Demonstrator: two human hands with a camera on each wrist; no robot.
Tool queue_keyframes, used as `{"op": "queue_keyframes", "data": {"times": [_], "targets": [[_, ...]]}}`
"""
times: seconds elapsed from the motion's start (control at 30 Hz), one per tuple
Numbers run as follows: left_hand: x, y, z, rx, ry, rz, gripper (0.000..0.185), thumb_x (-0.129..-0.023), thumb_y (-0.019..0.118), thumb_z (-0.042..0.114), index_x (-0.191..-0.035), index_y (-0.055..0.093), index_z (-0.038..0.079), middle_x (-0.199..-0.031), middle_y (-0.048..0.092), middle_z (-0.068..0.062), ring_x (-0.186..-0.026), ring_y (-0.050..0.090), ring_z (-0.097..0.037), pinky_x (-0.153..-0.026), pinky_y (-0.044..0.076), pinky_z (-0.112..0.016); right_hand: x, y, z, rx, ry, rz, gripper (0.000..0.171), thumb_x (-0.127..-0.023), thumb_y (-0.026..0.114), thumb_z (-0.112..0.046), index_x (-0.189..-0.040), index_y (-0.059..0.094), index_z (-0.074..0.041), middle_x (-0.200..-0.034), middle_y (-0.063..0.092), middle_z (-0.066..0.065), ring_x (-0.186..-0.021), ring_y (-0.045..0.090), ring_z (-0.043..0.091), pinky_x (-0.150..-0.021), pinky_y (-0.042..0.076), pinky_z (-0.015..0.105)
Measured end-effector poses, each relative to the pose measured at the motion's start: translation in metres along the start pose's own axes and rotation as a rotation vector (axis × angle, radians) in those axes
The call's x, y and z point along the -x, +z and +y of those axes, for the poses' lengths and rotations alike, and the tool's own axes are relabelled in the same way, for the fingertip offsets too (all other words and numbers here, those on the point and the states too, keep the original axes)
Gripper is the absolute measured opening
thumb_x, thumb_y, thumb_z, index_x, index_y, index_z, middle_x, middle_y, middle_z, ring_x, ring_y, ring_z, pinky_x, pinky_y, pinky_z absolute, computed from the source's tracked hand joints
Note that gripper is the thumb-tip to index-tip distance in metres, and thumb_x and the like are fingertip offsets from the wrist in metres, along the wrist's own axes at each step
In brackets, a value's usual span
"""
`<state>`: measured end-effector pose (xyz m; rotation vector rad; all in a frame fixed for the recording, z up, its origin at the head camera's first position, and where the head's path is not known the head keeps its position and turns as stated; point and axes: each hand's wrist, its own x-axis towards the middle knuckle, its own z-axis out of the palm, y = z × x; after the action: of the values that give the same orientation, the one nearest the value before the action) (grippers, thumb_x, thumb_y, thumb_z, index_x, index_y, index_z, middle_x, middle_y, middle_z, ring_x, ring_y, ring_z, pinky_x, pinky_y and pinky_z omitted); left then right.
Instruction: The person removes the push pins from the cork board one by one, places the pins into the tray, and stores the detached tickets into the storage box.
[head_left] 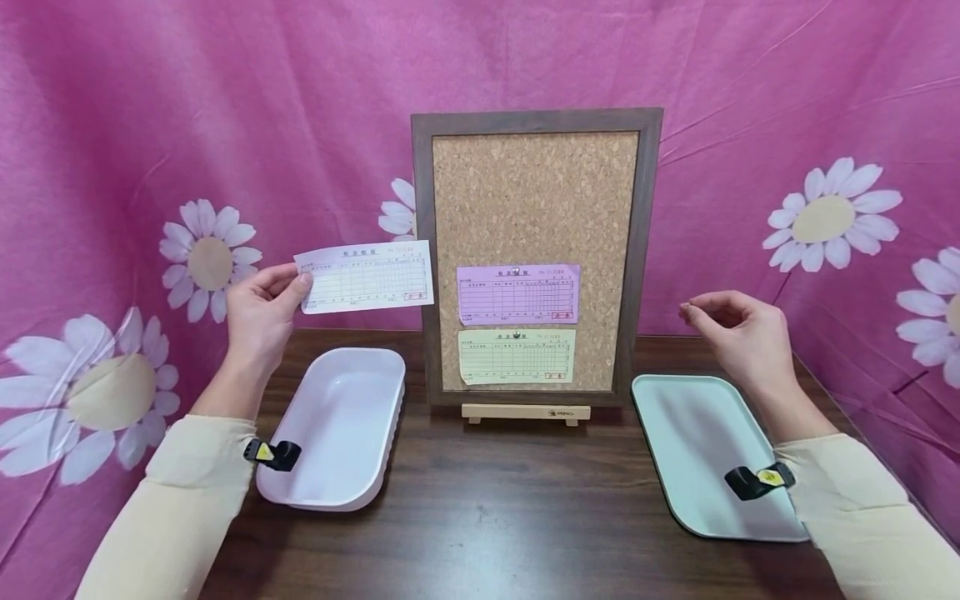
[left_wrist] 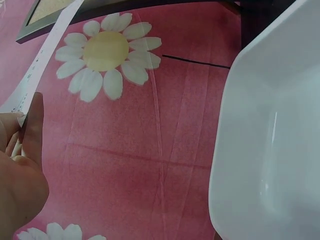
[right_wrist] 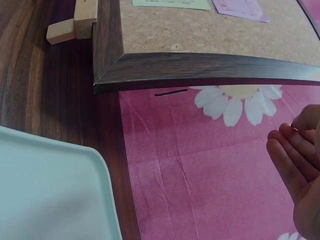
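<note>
My left hand (head_left: 262, 312) pinches the left end of a white receipt slip (head_left: 366, 283) between thumb and fingers. The slip is held up in the air, its right end close to the left edge of the corkboard's (head_left: 536, 200) frame. Pinned low on the cork are a purple receipt slip (head_left: 517, 308) and, below it, a yellow one (head_left: 517, 367). My right hand (head_left: 738, 333) is raised to the right of the board, thumb and forefinger together. Between those fingertips the right wrist view shows a tiny thin point, apparently a pin (right_wrist: 293, 120), mostly hidden by the fingers.
A white tray (head_left: 337, 433) sits on the dark wooden table (head_left: 480, 533) below my left hand. A pale green tray (head_left: 697, 450) lies under my right forearm. The board leans on a small wooden easel (head_left: 525, 413). Behind hangs a pink flowered cloth (head_left: 315, 100).
</note>
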<state>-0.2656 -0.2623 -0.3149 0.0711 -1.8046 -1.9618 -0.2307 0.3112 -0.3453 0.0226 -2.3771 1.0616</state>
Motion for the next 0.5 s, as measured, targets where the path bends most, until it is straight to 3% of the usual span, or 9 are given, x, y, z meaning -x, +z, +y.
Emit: {"op": "queue_keyframes", "data": {"times": [0.37,0.5], "targets": [[0.002,-0.011,-0.006,-0.019,-0.021,0.005,0.020,-0.095,0.077,-0.003,-0.100,0.083,0.016,-0.084,0.079,0.011,-0.077,0.073,-0.002,-0.072,0.060,-0.012,0.006,-0.003,0.013,0.023,0.026,-0.038,0.027,-0.101,0.077,-0.023,-0.115,0.079,-0.001,-0.079,0.061,-0.046,-0.075,0.059,-0.016,-0.065,0.046,0.005],[0.002,-0.015,-0.006,-0.044,-0.054,0.000,0.018,-0.097,0.077,0.000,-0.109,0.082,0.013,-0.086,0.078,0.012,-0.078,0.073,-0.001,-0.073,0.060,-0.012,0.008,-0.002,0.018,0.019,0.026,-0.035,0.025,-0.101,0.077,-0.023,-0.114,0.080,-0.002,-0.080,0.062,-0.045,-0.075,0.059,-0.016,-0.064,0.045,0.005]]}}
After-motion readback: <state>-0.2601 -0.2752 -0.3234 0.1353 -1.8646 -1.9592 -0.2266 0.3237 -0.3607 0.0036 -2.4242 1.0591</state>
